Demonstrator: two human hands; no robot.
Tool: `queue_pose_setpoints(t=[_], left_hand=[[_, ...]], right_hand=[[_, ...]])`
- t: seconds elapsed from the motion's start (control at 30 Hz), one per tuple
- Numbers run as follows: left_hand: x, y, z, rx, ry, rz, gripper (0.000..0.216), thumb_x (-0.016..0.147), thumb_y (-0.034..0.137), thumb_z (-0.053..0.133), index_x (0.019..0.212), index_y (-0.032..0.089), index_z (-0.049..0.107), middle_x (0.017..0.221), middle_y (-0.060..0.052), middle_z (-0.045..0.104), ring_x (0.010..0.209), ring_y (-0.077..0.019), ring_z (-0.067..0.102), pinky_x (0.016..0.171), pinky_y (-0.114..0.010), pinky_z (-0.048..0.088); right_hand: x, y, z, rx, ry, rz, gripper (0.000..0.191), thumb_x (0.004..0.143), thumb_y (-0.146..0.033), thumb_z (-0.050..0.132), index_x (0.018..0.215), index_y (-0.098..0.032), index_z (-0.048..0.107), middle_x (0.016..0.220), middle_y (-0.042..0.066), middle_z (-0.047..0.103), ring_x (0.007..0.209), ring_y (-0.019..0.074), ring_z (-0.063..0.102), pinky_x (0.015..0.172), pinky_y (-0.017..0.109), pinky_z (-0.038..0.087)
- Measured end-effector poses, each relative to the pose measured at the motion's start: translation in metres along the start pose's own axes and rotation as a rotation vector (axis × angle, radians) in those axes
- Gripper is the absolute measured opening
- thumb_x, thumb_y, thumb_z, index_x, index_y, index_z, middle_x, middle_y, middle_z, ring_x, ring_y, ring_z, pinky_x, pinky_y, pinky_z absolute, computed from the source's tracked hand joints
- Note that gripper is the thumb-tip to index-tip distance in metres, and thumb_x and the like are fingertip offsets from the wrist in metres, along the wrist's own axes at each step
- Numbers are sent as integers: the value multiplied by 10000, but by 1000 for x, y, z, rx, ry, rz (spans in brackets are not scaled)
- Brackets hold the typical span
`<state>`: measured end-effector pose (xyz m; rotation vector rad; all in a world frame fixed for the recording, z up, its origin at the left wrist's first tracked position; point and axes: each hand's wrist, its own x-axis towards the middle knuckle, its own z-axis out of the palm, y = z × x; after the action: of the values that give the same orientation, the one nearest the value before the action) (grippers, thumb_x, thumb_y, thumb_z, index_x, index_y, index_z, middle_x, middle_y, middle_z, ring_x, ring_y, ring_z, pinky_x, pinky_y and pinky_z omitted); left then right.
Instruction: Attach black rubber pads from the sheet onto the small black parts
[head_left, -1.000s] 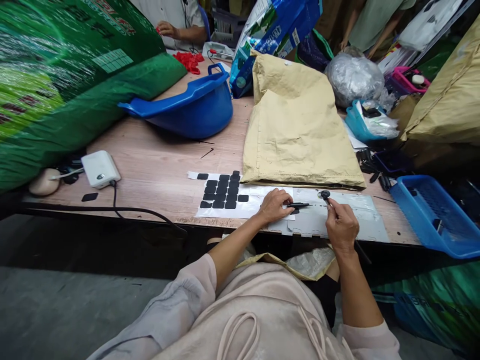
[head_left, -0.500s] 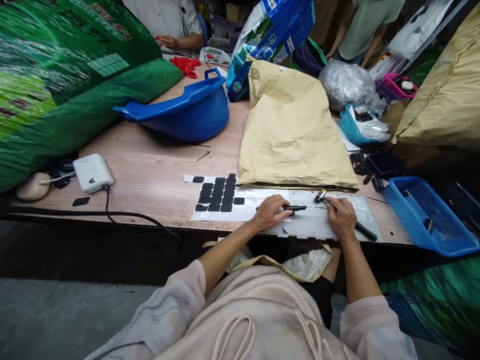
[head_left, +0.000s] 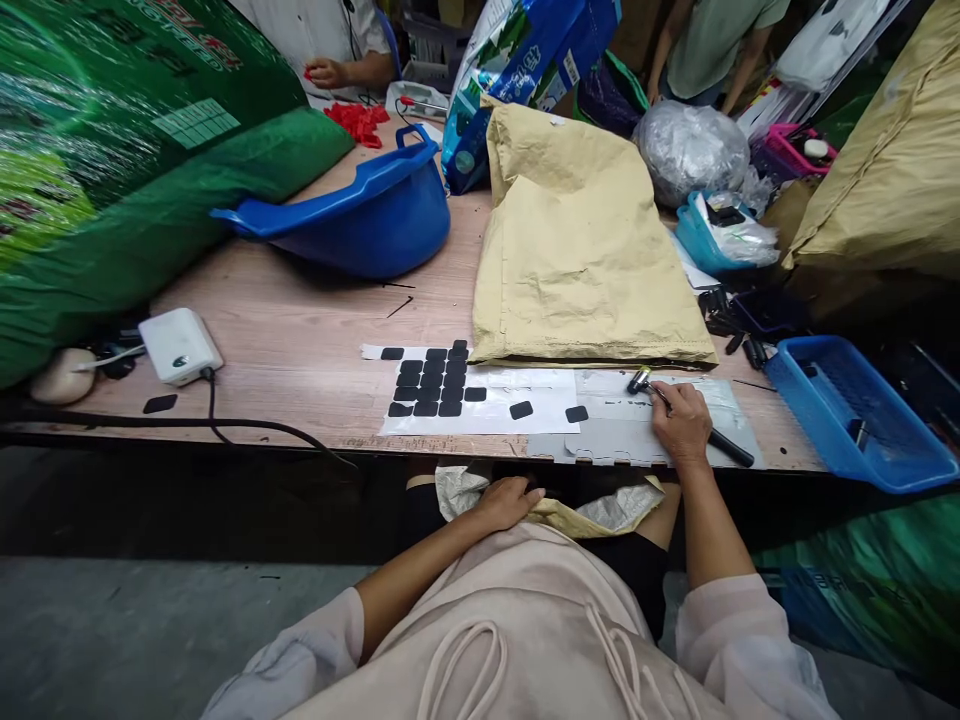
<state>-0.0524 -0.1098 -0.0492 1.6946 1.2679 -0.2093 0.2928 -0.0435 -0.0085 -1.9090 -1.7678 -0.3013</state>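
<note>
The hammer [head_left: 729, 447] is being clamped in the fingers of the right hand [head_left: 682, 422], over the grey sheet [head_left: 553, 447], head forward-left, handle rearward-right; the left hand [head_left: 512, 503] is being rested by the lap bag [head_left: 628, 506], grip indeterminable.

the hammer [head_left: 729, 446] has a shiny head, a bit of yellow and a black grip. it slants over the gray board [head_left: 622, 440], head pointing away to the left. many flat black pads [head_left: 431, 381] with round corners sit in close rows on the white sheet [head_left: 491, 420]. the tan bag [head_left: 559, 516] on the lap [head_left: 641, 575] is open, silver inside.
</note>
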Motion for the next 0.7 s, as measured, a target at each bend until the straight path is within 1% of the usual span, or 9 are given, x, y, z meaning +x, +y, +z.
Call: queue_pose_setpoints(t=[0.13,0.2,0.3,0.37,0.43,0.47,0.53,0.57,0.7], left_hand=[[-5,8,-7,108,-46,14,549,1041,556,343,1083,177,738,1140,-161,774,1112,-343,715,926,-419,520],[-16,18,-15,142,-64,56,496,1028,530,399,1108,183,745,1139,-152,780,1082,-341,722,876,-409,520],[-32,42,-39,136,-49,223,347,960,467,577,1124,222,759,1095,-91,796,996,-289,732,794,-342,503],[-33,62,-63,65,11,343,295,961,451,601,1072,238,772,1007,-46,802,890,-226,728,731,-291,483],[-22,82,-90,11,114,383,321,1002,458,553,1063,233,773,944,-30,797,821,-190,711,683,-264,471],[-12,91,-103,22,195,353,323,1012,445,544,1077,225,771,926,-32,794,814,-190,707,674,-262,472],[14,106,-129,127,350,276,281,1008,383,560,1124,226,762,982,-45,796,906,-217,714,723,-278,496],[27,111,-141,186,399,225,270,1010,347,552,1133,221,757,1024,-58,796,963,-237,715,763,-297,513],[69,124,-179,334,508,135,309,1022,268,491,1211,203,726,1206,-117,762,1117,-306,696,901,-399,546]], right_hand=[[-1,0,1,6,12,5,288,939,-304,570,1118,-239,786,938,83,654,886,235,532,823,358,425],[-1,0,1,9,9,3,289,939,-305,573,1125,-239,784,942,83,651,890,235,531,824,360,427],[-2,1,2,10,3,0,283,935,-301,581,1123,-239,783,941,82,647,895,235,533,824,363,429],[-2,1,2,7,9,1,279,934,-295,581,1114,-236,785,939,82,647,894,235,535,822,363,432],[-2,1,3,3,15,1,275,934,-291,579,1107,-235,785,937,82,647,888,234,534,818,362,432],[-2,0,3,2,15,-1,274,935,-292,579,1107,-235,784,937,82,646,884,233,533,816,361,431],[-1,0,3,4,12,-7,272,935,-295,579,1107,-233,780,932,80,645,878,232,532,810,358,429],[-1,0,2,6,12,-10,269,936,-297,580,1105,-232,778,929,79,645,877,232,532,809,356,428],[-1,-1,2,14,15,-13,258,936,-302,580,1092,-232,773,921,76,646,881,232,537,817,355,430]])
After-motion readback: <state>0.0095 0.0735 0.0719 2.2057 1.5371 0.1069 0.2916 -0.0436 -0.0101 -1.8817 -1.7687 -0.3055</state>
